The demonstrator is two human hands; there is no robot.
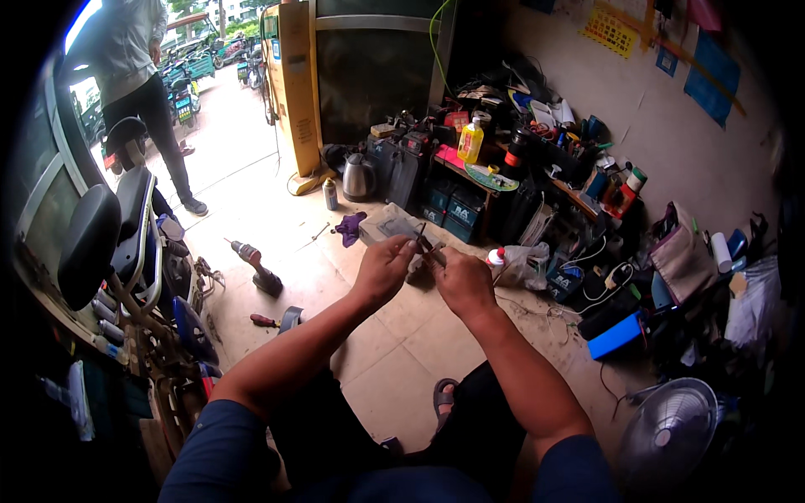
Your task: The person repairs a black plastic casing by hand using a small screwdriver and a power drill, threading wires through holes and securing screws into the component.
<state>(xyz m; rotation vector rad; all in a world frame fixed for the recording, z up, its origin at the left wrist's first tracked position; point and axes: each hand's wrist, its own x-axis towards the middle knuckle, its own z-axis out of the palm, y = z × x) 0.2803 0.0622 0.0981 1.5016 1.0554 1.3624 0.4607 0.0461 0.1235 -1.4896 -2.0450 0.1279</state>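
Note:
Out in front of me, over the tiled floor, my two hands work close together with bent fingers. My left hand (386,267) pinches a thin dark piece (422,238) that looks like a cable end. Just right of it, my right hand (463,283) is closed around the same spot, where a bit of red shows; its exact hold is too small to tell. Beyond the hands lies a pale, boxy container (391,223). A purple cloth (349,228) rests on the floor left of that container.
On the left stand a scooter (138,201), a cordless drill (256,267), a screwdriver (265,320) and a tape roll (291,318). A kettle (359,178), spray can (330,194) and batteries (459,214) sit ahead. A fan (671,427) is lower right. A person (138,75) stands in the doorway.

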